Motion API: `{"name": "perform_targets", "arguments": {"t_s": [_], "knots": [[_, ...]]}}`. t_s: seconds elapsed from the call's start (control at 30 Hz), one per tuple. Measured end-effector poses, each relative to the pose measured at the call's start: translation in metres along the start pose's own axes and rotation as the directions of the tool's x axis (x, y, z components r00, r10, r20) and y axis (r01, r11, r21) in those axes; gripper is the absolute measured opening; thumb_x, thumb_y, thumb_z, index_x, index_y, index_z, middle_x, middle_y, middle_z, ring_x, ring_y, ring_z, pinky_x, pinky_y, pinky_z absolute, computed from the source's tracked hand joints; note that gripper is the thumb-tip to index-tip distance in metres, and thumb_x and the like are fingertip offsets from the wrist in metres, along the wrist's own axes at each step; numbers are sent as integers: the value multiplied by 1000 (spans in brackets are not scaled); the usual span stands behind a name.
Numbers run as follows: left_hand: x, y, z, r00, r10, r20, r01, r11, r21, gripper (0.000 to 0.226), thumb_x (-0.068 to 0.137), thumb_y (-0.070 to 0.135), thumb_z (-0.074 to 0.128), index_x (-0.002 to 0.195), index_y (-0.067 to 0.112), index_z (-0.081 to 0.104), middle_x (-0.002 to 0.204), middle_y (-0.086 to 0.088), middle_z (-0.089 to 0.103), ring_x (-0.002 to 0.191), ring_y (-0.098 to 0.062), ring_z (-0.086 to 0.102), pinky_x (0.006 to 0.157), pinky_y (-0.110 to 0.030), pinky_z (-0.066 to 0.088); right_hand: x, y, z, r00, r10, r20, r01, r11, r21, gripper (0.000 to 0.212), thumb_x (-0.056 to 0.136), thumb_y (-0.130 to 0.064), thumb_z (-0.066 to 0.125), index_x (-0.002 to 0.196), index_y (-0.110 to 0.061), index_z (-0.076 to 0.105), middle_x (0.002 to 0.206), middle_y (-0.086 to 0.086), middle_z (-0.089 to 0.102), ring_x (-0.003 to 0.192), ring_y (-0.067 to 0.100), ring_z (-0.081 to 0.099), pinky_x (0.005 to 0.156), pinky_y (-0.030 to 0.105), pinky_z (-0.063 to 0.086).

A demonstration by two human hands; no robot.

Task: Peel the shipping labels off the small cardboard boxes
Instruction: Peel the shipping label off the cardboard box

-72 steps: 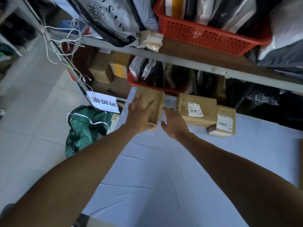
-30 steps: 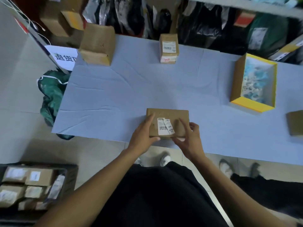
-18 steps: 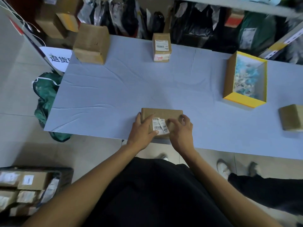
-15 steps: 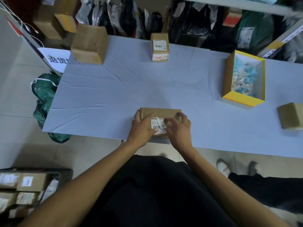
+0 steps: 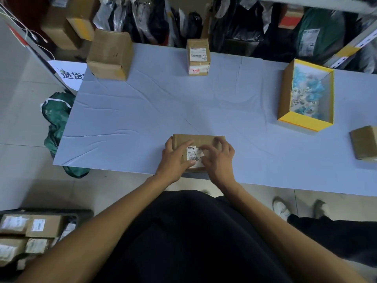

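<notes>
A small brown cardboard box (image 5: 201, 139) lies at the near edge of the blue-grey table (image 5: 142, 119). A white shipping label (image 5: 192, 155) with a barcode is stuck on its top. My left hand (image 5: 175, 158) holds the box's left side, thumb on the label's lower left. My right hand (image 5: 219, 158) rests on the right part of the box, its fingers curled over the label's right edge. Whether the edge is lifted is hidden by the fingers.
At the table's far side stand a plain box (image 5: 110, 54) and a labelled box (image 5: 198, 57). An open yellow-rimmed box (image 5: 306, 94) and another brown box (image 5: 364, 142) are on the right. A crate of labelled boxes (image 5: 30, 233) sits on the floor at left.
The box was taken from the far shelf side and set down at the near edge. In the last second my right hand slid from the box's right side onto the label.
</notes>
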State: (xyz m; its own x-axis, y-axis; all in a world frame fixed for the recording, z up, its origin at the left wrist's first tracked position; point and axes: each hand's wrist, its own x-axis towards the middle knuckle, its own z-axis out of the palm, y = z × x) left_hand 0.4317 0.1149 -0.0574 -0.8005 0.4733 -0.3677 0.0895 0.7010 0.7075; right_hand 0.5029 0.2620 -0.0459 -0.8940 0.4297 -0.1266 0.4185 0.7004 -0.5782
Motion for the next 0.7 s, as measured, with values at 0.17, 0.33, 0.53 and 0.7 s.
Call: {"name": "perform_targets", "arguments": {"t_s": [0.17, 0.33, 0.53, 0.7], "knots": [[1, -2, -1, 1000, 6, 10, -7, 1000, 11, 66, 85, 34, 72, 140, 48, 39, 158, -3, 5, 145, -27, 18, 114, -37, 30, 2, 0, 3, 1000, 22, -4, -22, 999, 35, 26, 82, -12, 64, 102, -27, 70, 143, 10, 36, 129, 38, 26, 108, 30, 18], [1, -1, -1, 1000, 12, 14, -12, 999, 31, 67, 85, 34, 72, 140, 48, 38, 157, -4, 7, 144, -27, 19, 113, -37, 31, 5, -2, 3, 998, 55, 15, -56, 998, 38, 28, 81, -10, 62, 103, -25, 70, 148, 8, 32, 135, 36, 21, 103, 25, 14], [1, -2, -3, 999, 37, 9, -37, 999, 14, 66, 83, 33, 74, 140, 45, 41, 155, -6, 11, 142, -27, 23, 115, -37, 31, 4, -2, 4, 997, 76, 18, -77, 993, 85, 26, 81, -10, 62, 101, -24, 69, 149, 5, 30, 136, 35, 20, 106, 30, 18], [1, -2, -4, 999, 36, 6, -37, 999, 24, 67, 83, 33, 74, 140, 45, 41, 155, -8, 10, 143, -28, 22, 115, -38, 31, 1, 0, 5, 999, 35, -10, -34, 996, 89, 29, 83, -12, 62, 107, -27, 69, 149, 4, 31, 135, 30, 22, 106, 26, 16]]}}
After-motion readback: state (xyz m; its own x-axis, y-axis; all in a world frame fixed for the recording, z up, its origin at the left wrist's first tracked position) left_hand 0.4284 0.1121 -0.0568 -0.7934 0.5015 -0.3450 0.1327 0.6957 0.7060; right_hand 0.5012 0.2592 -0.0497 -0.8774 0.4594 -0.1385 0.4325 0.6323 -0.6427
